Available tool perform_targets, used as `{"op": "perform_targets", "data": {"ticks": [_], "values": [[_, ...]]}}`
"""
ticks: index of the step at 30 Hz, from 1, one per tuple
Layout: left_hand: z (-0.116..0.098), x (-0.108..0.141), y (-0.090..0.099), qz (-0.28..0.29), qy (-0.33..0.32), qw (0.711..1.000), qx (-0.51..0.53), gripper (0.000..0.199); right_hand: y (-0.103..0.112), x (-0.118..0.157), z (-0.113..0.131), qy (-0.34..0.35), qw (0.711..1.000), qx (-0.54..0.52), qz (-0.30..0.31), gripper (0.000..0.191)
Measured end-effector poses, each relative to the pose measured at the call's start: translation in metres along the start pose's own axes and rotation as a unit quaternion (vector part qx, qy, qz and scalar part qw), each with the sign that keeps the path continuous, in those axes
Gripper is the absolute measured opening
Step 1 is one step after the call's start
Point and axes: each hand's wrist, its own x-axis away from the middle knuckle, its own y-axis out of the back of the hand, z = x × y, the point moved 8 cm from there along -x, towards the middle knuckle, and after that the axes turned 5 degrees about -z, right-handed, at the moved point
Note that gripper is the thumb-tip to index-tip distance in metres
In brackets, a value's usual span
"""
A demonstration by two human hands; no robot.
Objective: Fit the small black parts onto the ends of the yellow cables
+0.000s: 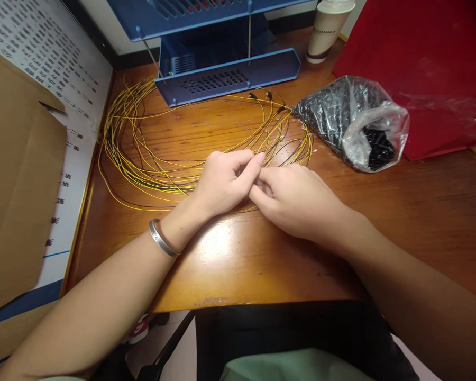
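My left hand (230,177) and my right hand (297,198) meet fingertip to fingertip above the front of the table. Both are closed in a pinch, and whatever sits between the fingers is too small or hidden to make out. Right behind and under them lies a loose coil of thin yellow and black wires (117,153). Some wire ends at the right carry small black connectors (269,96); others show tiny bare or metal tips. A clear plastic bag (357,124) full of small black parts lies on its side beyond my right hand.
A blue slotted rack (228,79) stands at the back of the wooden table (230,275). Behind the bag are a paper cup (327,32) and a large red bag (424,69). Cardboard (19,174) and a printed panel (75,69) border the left side.
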Motion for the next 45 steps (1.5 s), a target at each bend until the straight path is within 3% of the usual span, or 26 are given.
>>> {"op": "perform_targets", "data": {"ticks": [19, 31, 45], "values": [[-0.0019, -0.0001, -0.002, 0.0, -0.016, 1.0, -0.005, 0.046, 0.0035, 0.0031, 0.0022, 0.011, 0.999, 0.035, 0.016, 0.033], [-0.0009, 0.0013, -0.0083, 0.051, -0.004, 0.998, -0.04, 0.045, 0.0038, 0.0036, 0.0024, 0.016, 0.997, 0.071, 0.012, 0.033], [-0.0024, 0.0018, -0.0054, 0.024, -0.023, 0.999, -0.04, 0.047, 0.0033, 0.0027, 0.0024, 0.021, 0.998, 0.063, 0.01, 0.033]]}}
